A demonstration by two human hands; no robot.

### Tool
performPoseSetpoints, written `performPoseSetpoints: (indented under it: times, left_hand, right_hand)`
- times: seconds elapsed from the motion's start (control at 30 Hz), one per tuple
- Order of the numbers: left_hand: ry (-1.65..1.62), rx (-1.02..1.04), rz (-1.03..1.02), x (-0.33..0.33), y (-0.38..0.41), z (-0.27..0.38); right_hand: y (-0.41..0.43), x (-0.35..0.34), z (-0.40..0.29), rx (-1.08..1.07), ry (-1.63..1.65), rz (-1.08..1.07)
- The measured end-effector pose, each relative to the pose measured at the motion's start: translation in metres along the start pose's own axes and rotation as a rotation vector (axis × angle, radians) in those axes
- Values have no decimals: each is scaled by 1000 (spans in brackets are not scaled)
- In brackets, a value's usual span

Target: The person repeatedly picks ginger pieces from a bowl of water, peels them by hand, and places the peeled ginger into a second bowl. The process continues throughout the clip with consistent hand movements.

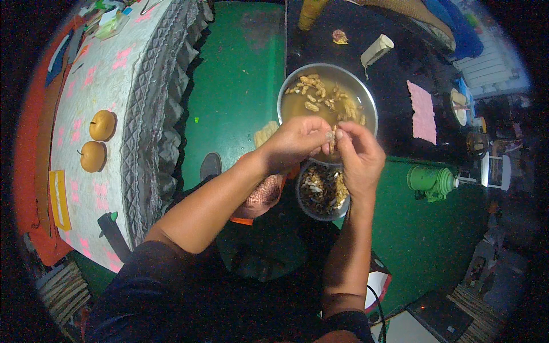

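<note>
My left hand [296, 135] and my right hand [362, 150] meet over the near rim of a metal basin [281, 100]. Between their thumbs and fingertips they pinch one unshelled peanut [333, 145], partly covered by the fingers. Cloudy brownish water fills the basin, with several peanuts in their shells [315, 83] floating in it. Just below, a smaller metal bowl [301, 199] holds broken shells and dark scraps [319, 186], partly behind my right wrist. Under my left forearm sits a container of pinkish shelled peanuts [263, 195], its outline partly hidden.
At left, a table with a patterned cloth [96, 188] bears two round yellow-brown pears [102, 125]. On the dark surface beyond the basin are a paper roll [377, 49] and a pink cloth [422, 111]. A green thermos flask [431, 182] is at right on the green floor [411, 231].
</note>
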State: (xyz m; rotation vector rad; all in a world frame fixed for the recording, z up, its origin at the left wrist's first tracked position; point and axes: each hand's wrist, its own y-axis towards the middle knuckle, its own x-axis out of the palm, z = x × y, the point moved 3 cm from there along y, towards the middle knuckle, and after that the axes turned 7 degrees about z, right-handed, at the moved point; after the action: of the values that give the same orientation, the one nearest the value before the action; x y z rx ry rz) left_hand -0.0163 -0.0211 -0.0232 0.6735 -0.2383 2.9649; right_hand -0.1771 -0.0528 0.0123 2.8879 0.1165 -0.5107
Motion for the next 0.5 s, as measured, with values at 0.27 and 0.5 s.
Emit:
performPoseSetpoints:
  times: [0.27, 0.5]
  left_hand:
    - [70, 57, -38, -2, 0, 0]
    - [156, 99, -38, -1, -2, 11]
  right_hand:
    - [2, 3, -8, -106, -49, -4]
    - [0, 1, -12, -124, -51, -28]
